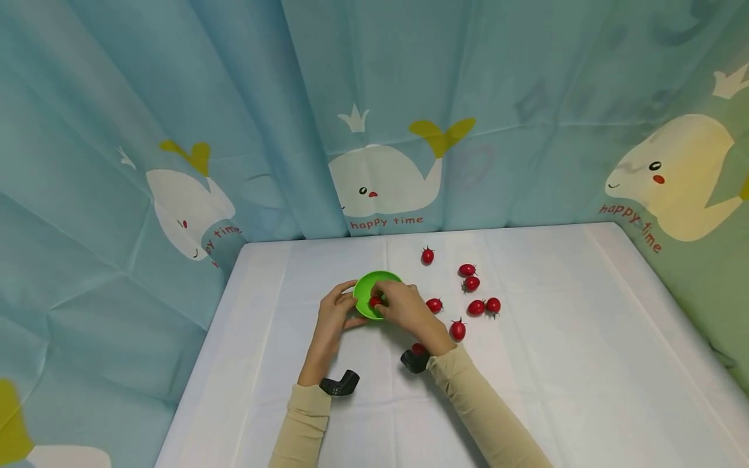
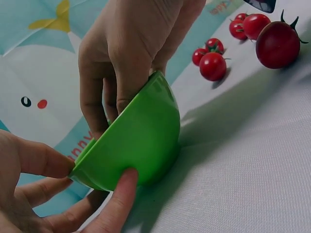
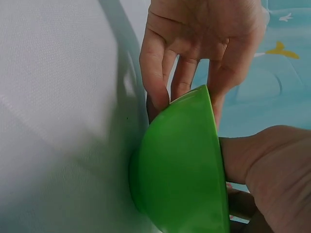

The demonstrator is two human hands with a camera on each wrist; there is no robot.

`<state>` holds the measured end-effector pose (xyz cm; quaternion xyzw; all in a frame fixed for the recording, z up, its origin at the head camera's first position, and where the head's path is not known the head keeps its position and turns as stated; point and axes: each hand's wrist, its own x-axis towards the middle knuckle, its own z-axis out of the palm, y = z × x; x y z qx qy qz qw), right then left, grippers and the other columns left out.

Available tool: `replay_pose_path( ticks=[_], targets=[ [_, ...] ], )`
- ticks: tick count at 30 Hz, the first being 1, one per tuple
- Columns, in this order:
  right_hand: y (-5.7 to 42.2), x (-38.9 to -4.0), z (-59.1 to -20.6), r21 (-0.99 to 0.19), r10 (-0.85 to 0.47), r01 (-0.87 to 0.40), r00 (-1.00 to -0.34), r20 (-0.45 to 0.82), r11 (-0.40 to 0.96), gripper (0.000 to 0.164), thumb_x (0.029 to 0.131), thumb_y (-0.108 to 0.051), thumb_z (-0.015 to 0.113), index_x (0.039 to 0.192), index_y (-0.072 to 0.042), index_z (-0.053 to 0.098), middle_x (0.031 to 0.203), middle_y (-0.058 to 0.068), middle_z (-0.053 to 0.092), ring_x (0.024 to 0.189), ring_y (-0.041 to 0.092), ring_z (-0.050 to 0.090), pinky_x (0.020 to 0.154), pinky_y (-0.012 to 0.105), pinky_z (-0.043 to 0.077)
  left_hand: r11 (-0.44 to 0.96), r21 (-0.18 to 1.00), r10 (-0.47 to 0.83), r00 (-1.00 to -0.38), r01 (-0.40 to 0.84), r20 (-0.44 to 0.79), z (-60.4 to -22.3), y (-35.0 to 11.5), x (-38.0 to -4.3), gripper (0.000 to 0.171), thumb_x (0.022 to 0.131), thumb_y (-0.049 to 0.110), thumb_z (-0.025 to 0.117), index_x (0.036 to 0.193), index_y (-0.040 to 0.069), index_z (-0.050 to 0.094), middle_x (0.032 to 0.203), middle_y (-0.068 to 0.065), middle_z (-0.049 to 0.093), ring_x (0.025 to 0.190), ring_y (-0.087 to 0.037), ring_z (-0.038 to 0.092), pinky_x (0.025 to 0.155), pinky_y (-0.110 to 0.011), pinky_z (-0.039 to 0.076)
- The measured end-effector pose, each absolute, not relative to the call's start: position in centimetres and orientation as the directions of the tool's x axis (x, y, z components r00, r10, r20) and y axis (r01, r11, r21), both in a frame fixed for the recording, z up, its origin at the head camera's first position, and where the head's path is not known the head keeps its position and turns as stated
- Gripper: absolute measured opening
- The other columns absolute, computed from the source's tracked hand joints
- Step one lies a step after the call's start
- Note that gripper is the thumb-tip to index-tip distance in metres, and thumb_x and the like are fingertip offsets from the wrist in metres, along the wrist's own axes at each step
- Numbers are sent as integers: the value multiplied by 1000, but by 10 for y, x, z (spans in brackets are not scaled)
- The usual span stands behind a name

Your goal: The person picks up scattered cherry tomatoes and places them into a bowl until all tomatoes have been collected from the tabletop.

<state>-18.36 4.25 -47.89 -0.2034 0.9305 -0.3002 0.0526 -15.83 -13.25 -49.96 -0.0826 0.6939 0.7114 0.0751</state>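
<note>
A small green bowl (image 1: 364,284) stands on the white-covered table. My left hand (image 1: 331,318) holds the bowl at its left side, thumb against the outer wall and fingertips at the rim, as the left wrist view shows. My right hand (image 1: 406,308) reaches over the near right rim with its fingers down inside. Between thumb and fingers it pinches a red cherry tomato (image 1: 375,302), low in the bowl. In both wrist views the bowl's wall (image 2: 141,131) hides that tomato and the right fingertips.
Several cherry tomatoes with green stems lie right of the bowl, among them one at the back (image 1: 428,256) and one nearer (image 1: 458,330). Another tomato (image 1: 419,349) is partly hidden by the right wrist's black mount (image 1: 413,361). A whale-print curtain (image 1: 386,175) hangs behind the table.
</note>
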Motion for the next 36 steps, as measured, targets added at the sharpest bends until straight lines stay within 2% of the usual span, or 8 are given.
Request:
replay_pose_path(
  ticks=[8,13,20,27,33,36],
  targets=[
    [48,-179,-474,-508,-416,-388,-907,63,769,20,95,-18,77,113,-11,73,105,4,75,92,22,69,90,55,53,-25,976,-2,-977,-214,-214,-501,-132,-158,46,103,5,53,149,8,55,141,-27,62,128,-38,64,85,-43,67],
    [54,-171,-465,-499,-411,-394,-908,81,772,22,95,-18,77,116,-11,72,113,6,76,100,25,72,96,57,53,-22,976,-3,-976,-216,-216,-501,-133,-158,46,104,4,52,149,8,55,140,-27,62,127,-37,65,84,-43,67],
    [67,-158,-456,-528,-381,-385,-917,121,757,26,95,-16,77,120,-11,72,119,5,75,101,23,71,98,54,54,-22,974,-12,-974,-226,-226,-499,-132,-158,46,103,5,52,149,7,55,140,-27,62,125,-36,65,83,-42,67],
    [82,-144,-454,-597,-329,-382,-923,201,705,22,96,-10,74,118,-11,73,114,5,75,95,25,74,79,40,61,-33,971,-14,-972,-236,-236,-499,-133,-160,46,102,2,53,148,7,57,140,-27,62,127,-38,63,84,-44,67],
    [95,-136,-460,-655,-365,-443,-893,263,612,25,96,-8,74,121,-12,72,120,3,73,108,25,68,91,41,62,-20,973,-13,-973,-232,-232,-499,-133,-160,47,102,3,53,148,7,56,141,-27,61,128,-39,62,87,-46,66],
    [102,-133,-467,-660,-393,-509,-858,332,553,27,96,-7,73,123,-13,71,120,1,72,107,20,63,88,38,62,-17,974,-11,-974,-228,-228,-499,-133,-160,47,102,3,53,148,7,56,142,-27,61,129,-39,62,87,-46,66]
  ],
)
